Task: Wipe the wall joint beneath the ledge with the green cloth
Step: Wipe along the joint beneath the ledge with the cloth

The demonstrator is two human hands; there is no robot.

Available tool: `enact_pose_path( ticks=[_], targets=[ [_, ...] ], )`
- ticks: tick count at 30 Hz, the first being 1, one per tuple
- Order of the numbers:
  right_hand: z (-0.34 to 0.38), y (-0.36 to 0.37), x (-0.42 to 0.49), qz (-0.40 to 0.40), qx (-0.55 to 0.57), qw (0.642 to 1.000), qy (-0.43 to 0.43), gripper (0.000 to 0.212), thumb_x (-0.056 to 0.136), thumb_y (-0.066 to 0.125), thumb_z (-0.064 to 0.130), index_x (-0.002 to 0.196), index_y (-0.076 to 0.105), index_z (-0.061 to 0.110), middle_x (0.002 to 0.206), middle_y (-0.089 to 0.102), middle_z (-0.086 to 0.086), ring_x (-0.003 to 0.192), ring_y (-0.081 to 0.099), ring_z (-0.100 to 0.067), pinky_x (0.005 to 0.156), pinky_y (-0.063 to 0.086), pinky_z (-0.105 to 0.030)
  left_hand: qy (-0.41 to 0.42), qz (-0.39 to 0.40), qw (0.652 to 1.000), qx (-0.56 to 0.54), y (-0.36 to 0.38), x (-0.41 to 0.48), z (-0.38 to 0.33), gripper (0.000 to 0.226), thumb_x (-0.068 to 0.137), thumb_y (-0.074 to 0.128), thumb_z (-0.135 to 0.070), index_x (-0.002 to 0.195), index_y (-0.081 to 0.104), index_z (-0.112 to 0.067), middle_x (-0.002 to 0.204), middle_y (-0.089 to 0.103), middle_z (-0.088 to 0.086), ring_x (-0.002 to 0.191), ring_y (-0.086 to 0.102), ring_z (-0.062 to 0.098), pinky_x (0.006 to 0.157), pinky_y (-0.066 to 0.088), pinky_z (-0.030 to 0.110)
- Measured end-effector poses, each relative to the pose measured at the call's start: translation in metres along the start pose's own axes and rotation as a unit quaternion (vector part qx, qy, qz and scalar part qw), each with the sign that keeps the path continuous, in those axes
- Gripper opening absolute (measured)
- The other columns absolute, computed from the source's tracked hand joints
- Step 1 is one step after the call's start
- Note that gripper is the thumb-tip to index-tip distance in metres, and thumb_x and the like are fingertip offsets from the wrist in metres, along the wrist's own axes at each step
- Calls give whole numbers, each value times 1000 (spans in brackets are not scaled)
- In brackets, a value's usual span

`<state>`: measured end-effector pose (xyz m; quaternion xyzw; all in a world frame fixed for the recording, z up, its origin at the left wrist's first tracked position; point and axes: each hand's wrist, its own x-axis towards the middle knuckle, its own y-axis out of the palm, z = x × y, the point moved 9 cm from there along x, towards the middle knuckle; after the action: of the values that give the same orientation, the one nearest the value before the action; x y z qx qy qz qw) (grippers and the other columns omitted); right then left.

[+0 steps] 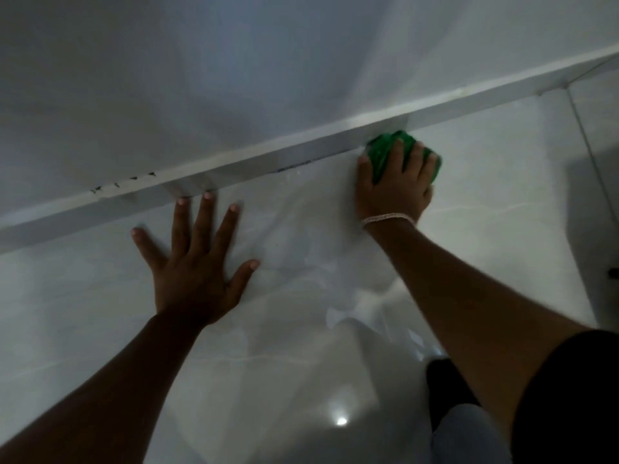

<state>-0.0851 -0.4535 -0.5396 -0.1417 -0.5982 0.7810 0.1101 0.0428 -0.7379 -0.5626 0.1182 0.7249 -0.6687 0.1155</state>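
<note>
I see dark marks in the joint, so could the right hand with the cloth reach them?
Probably yes. The right hand presses the green cloth under the ledge, and the dark marks lie just along the joint, with nothing between.

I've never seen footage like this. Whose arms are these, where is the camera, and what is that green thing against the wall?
No machine here: these are a person's two bare arms, filmed by a wide-angle camera worn on the head, looking forward at a glossy pale tiled wall. A ledge runs slantwise across the picture. The right hand, with a thin band at the wrist, presses a bunched green cloth against the joint where the wall meets the underside of the ledge. The left hand holds nothing; it lies flat with fingers spread on the tile, fingertips just below the ledge, seemingly for support. Some dark specks show along the ledge's upper edge to the left. The bright dot low down is a light reflected in the tile.
</note>
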Motion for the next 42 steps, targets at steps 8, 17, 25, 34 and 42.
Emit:
enact_pose_path(
  ticks=[8, 17, 25, 34, 42],
  targets=[
    [92, 34, -89, 40, -12, 982, -183, 63, 90, 49, 46, 142, 42, 11, 151, 37, -25, 141, 29, -47, 110, 29, -66, 5, 8, 1000, 12, 1, 1, 0, 86, 85, 22, -76, 158, 2, -36, 170, -1, 5, 157, -4, 34, 109, 8, 81],
    [-4, -6, 10, -40, -35, 993, -103, 58, 86, 45, 51, 131, 51, 16, 141, 46, -20, 134, 38, -39, 104, 39, -54, 12, 3, 1000, -7, 0, 0, 1, 85, 84, 21, -76, 158, 3, -37, 170, -2, 4, 157, -6, 34, 108, 7, 82],
    [75, 27, -73, -8, 6, 993, -116, 59, 93, 42, 47, 142, 43, 15, 153, 35, -23, 143, 25, -44, 114, 25, -59, 12, -7, 1000, 0, 2, -1, 1, 85, 85, 24, -76, 158, 6, -36, 170, 0, 6, 157, -5, 35, 108, 6, 82],
    [60, 23, -52, 65, -93, 937, -330, 53, 96, 36, 55, 144, 39, 33, 155, 35, -13, 147, 20, -37, 115, 11, -71, 11, 8, 1000, 13, 3, 1, 4, 86, 84, 27, -75, 158, 3, -36, 170, -4, 4, 157, -6, 34, 108, 9, 82],
    [51, 13, -49, -11, 72, 981, -182, 45, 91, 56, 32, 127, 60, 7, 140, 50, -30, 134, 41, -49, 110, 34, -64, 11, 3, 1000, 0, 2, 0, 2, 86, 84, 21, -76, 158, 6, -36, 170, 1, 5, 157, -5, 34, 109, 5, 81]
  ],
)
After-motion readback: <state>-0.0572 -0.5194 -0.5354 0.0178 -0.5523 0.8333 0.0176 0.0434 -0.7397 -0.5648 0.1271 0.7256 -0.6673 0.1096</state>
